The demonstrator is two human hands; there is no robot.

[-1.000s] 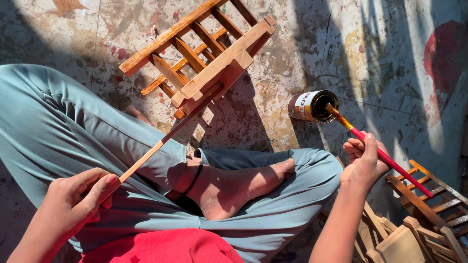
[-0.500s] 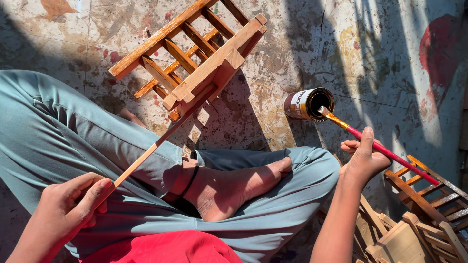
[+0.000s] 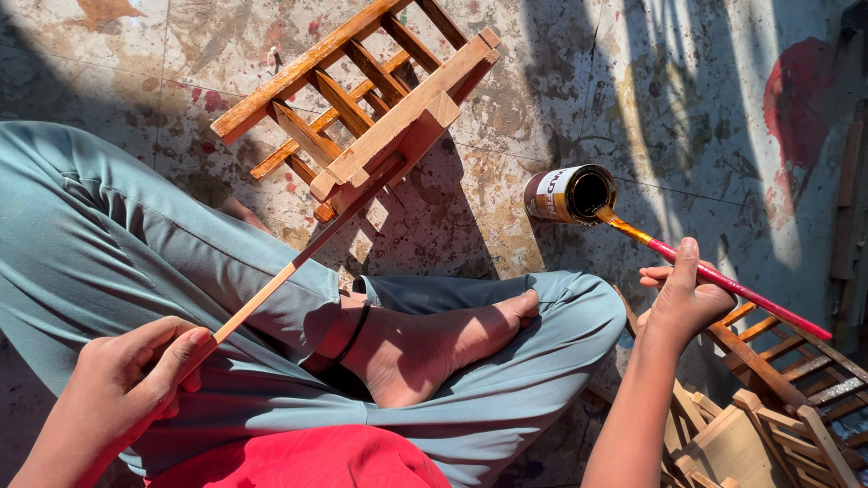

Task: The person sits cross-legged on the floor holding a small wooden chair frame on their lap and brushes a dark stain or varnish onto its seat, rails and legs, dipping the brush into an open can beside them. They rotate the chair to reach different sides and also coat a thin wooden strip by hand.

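- The left hand (image 3: 122,384), at the near left, pinches the end of a thin wooden stick (image 3: 271,294) between thumb and curled fingers; the stick runs up and to the right to a small slatted wooden rack (image 3: 362,126) that tilts over the stained stone floor (image 3: 705,99).
- The right hand (image 3: 680,294), at the right, pinches a red-handled paintbrush (image 3: 723,282), thumb up and fingers closed on the handle. The brush tip sits in the mouth of a small open tin of dark varnish (image 3: 571,194), which leans on the floor just beyond the crossed legs in grey-green trousers (image 3: 181,271).
- To load the brush well, I judge it best to dip only the tip, wipe the excess on the tin's rim, and keep the tin from tipping further.
- The stick should be held steady so the rack does not swing.
- Count: one tin, one brush, one stick, one rack held up.
- More wooden racks (image 3: 768,407) lie at the near right, probably two or three; the pile is cut off by the frame.
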